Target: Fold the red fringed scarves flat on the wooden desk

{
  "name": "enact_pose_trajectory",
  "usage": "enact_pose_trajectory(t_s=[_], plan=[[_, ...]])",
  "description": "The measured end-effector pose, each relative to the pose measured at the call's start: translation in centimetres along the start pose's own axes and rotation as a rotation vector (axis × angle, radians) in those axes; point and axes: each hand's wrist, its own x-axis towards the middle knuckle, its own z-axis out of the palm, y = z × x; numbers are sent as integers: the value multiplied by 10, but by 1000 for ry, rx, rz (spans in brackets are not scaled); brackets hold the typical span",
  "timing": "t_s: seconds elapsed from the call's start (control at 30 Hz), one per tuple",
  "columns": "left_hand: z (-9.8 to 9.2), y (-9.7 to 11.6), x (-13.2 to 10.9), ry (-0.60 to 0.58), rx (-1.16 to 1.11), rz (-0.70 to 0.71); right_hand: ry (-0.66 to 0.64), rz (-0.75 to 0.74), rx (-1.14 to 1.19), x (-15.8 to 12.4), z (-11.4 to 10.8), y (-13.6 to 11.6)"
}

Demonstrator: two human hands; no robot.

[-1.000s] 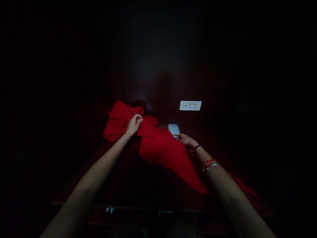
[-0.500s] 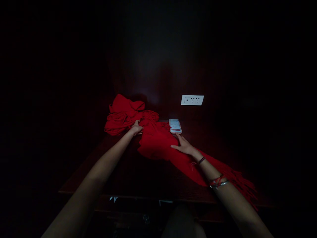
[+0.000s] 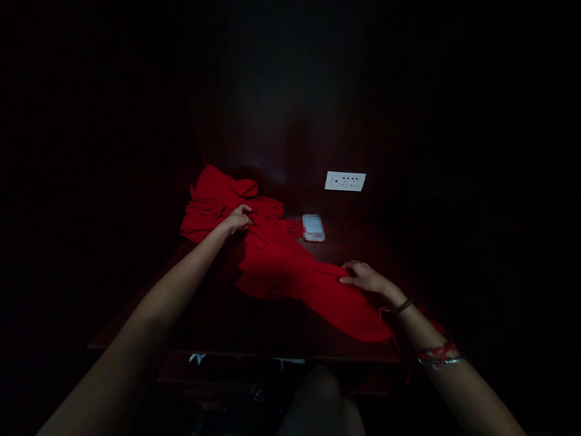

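Observation:
A long red scarf [image 3: 290, 272] lies across a dark wooden table [image 3: 227, 321], bunched up at the far left and stretched toward the near right. My left hand [image 3: 236, 218] is closed on a fold of the scarf near the bunched end. My right hand [image 3: 367, 278] rests on the scarf's right edge with its fingers curled onto the cloth. Thin bracelets circle my right wrist.
A phone [image 3: 313, 227] with a lit screen lies on the table just beyond the scarf. A white wall socket [image 3: 345, 181] sits on the dark back panel. The room is very dark. The table's front edge runs close to my knees.
My right hand slid along the scarf to the right and toward me, away from the phone. My left hand stayed on the bunched end and closed on a fold.

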Motion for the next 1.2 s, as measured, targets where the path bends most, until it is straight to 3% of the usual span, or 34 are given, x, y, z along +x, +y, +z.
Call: enact_pose_trajectory(t_s=[0.1,0.17,0.23,0.3,0.4,0.5,0.6,0.77,0.9,0.97,1.03,1.1,1.2], plan=[[8,-4,-8,-75,179,260,39,2,-11,8,10,-8],[10,-7,-12,-272,432,523,68,47,12,13,13,-15],[9,-11,-15,-452,665,674,149,64,76,17,10,-20],[6,-14,-15,-507,740,653,201,42,203,18,3,-23],[-1,-14,-10,-514,616,569,103,12,371,17,-7,-19],[-7,-13,-6,-452,434,470,16,61,289,16,-8,-8],[-4,-17,-4,-390,490,444,-5,111,136,12,-1,0],[0,-21,-5,-509,576,476,-167,94,212,1,2,-2],[-15,-11,-3,-773,622,372,-90,161,446,-6,-7,3],[-24,-1,-2,-842,579,314,-110,207,412,-8,-10,8],[-31,12,0,-844,483,303,-98,237,236,-7,-8,7],[-36,26,0,-801,394,333,34,183,47,-3,-1,-6],[-36,42,-1,-739,356,351,260,-112,-24,4,23,-46]])
